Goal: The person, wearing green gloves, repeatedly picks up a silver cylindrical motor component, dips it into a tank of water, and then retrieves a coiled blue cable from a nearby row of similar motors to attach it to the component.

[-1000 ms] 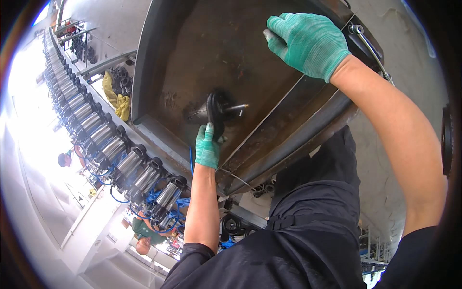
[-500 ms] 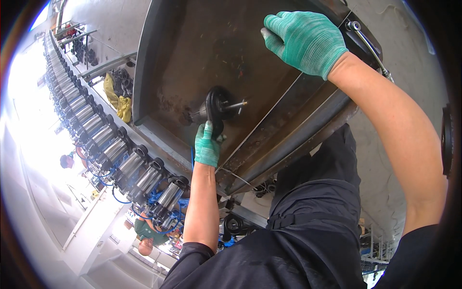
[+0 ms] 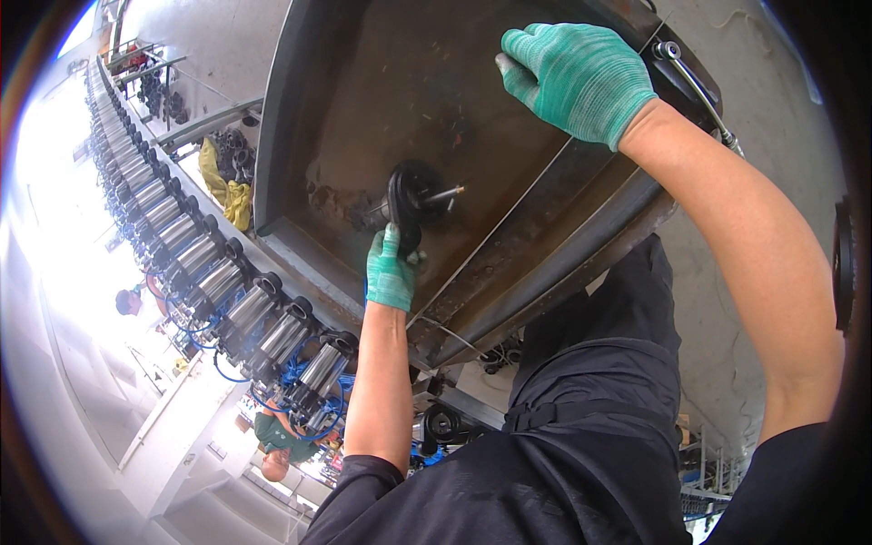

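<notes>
My left hand [image 3: 391, 277], in a green knit glove, grips the lower end of a black metal part [image 3: 406, 204]. The part has a rounded, elongated body, and a thin rod sticks out of it to the right. A paler cylinder behind it is only dimly visible. It sits inside a big dark metal tank [image 3: 272, 136], which seems to hold murky brown liquid with floating specks. Over the tank's right side hovers my right hand [image 3: 581, 77], also green-gloved. Its fingers are curled, and their undersides are hidden, so anything in them cannot be made out.
A ratchet-like metal tool [image 3: 695, 82] lies along the tank's right rim. To the left runs a long row of shiny cylinders [image 3: 218, 282] with black ends and blue hoses. Yellow cloth [image 3: 227, 186] hangs beyond. A co-worker in a green shirt [image 3: 272, 434] is at lower left.
The floating specks and the tank's visible surface have shifted slightly. Less of the pale cylinder behind the black part shows. Both hands have barely moved.
</notes>
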### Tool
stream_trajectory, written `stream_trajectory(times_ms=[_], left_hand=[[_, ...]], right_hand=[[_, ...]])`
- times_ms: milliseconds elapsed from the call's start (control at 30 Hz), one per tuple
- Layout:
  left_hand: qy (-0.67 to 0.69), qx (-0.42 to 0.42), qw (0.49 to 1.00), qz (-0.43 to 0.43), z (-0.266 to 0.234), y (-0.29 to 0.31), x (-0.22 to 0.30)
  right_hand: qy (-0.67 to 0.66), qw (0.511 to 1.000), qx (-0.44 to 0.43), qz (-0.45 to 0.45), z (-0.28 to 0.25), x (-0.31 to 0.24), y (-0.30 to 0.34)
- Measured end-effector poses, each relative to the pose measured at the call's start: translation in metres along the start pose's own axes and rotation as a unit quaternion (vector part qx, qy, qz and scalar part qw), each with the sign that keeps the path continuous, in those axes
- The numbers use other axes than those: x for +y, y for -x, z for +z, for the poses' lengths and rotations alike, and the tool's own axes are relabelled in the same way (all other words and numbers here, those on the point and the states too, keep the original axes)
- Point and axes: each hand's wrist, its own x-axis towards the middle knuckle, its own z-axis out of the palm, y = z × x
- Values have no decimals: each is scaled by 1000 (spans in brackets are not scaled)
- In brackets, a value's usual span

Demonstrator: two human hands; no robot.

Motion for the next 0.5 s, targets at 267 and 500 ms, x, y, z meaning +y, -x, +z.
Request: stream_trajectory(times_ms=[267,500], left_hand=[[-9,8,1000,7,0,-6,6],[-11,9,1000,0,1,-12,11]], right_hand=[[0,1000,-1,3,-1,-1,0],[-12,1000,-7,11,-3,-2,-1]])
